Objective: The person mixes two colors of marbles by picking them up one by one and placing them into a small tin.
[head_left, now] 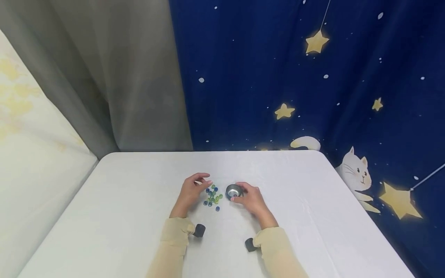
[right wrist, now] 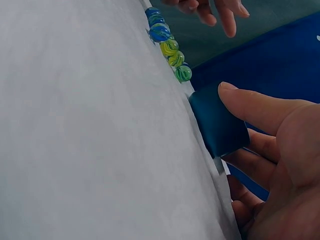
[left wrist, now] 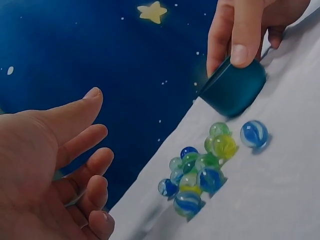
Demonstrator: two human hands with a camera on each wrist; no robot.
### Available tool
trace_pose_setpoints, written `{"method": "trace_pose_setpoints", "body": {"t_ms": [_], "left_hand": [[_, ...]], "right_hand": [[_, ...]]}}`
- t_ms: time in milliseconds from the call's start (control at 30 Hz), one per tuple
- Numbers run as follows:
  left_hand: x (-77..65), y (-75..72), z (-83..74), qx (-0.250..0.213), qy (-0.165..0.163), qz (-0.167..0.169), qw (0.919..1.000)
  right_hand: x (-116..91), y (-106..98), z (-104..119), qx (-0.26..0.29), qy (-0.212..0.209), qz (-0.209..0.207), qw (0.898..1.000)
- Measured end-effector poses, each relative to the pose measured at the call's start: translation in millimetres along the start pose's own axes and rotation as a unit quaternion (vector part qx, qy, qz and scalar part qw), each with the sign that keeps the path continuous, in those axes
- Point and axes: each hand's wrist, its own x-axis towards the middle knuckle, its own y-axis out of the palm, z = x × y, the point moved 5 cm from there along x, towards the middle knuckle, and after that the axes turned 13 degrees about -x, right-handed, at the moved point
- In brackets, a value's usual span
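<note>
W/ R grip [head_left: 253,199] holding the teal metal cup [left wrist: 235,90] beside the glass marbles [left wrist: 209,179] on the white surface [head_left: 139,208], and L grip [head_left: 189,192] empty, loosely spread, pls keep cup steady so no marbles roll off.

The marbles [head_left: 213,199] block a low path between the left hand [head_left: 191,190] and the cup [head_left: 227,192], leaving only a slim gap beside the cup. The right hand [head_left: 253,200] obstructs the cup's right side. Table [head_left: 139,193] outside both arms offers passage; wrist blocks [head_left: 199,230] narrow the lane between sleeves [head_left: 175,231].
</note>
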Motion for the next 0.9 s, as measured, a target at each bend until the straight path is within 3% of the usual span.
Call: {"method": "trace_pose_setpoints", "body": {"t_ms": [367, 900], "left_hand": [[3.4, -6.9, 11.9, 0.045, -0.031, 0.0, 0.9985], [0.4, -1.9, 22.5, 0.082, -0.024, 0.007, 0.9963]], "right_hand": [[3.4, 1.9, 0.4, 0.001, -0.003, 0.004, 1.0], [-0.9, 1.1, 1.4, 0.007, 0.0, 0.01, 1.0]]}}
